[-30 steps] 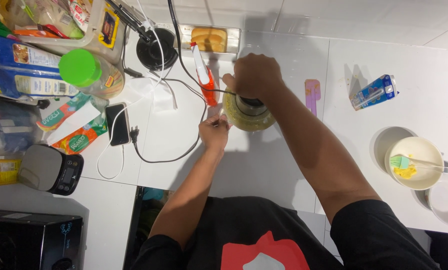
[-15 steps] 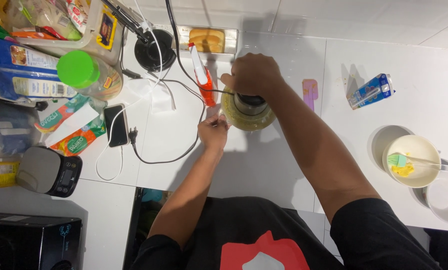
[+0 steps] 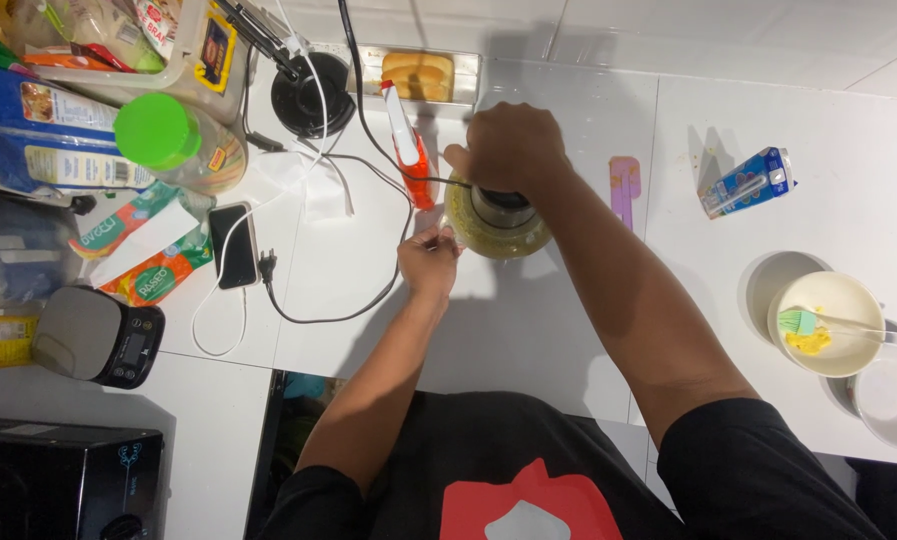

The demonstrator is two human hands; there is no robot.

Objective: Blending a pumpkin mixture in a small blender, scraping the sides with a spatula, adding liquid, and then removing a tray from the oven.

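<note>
Both hands are seen at work over a small chopper bowl [image 3: 496, 228] near the middle of a white tabletop [image 3: 528, 330]. The right hand [image 3: 508, 148] is closed over the dark motor unit [image 3: 498, 205] that sits on top of the bowl and is pressed down on it from above. The left hand [image 3: 430, 260] is curled against the bowl's near-left side, so that the bowl is steadied; whether its fingers are fully wrapped round the wall cannot be told. A yellow-green mixture is visible through the clear wall.

A black power cord [image 3: 368, 130] is trailed from the motor unit toward the back of the tabletop. A red-and-white bottle [image 3: 408, 150] lies just beside the bowl on the left, and a pink spatula [image 3: 624, 190] on the right. Farther right, a blue carton [image 3: 746, 183] is laid on its side, and a cream bowl [image 3: 828, 325] with a green brush [image 3: 798, 322] in it is set near the edge. A phone [image 3: 234, 246] and a kitchen scale [image 3: 98, 336] are placed at the left.

The blending step is judged to be in hand. For the next move, steady downward pressure and a firm hold on the bowl would be called for.
</note>
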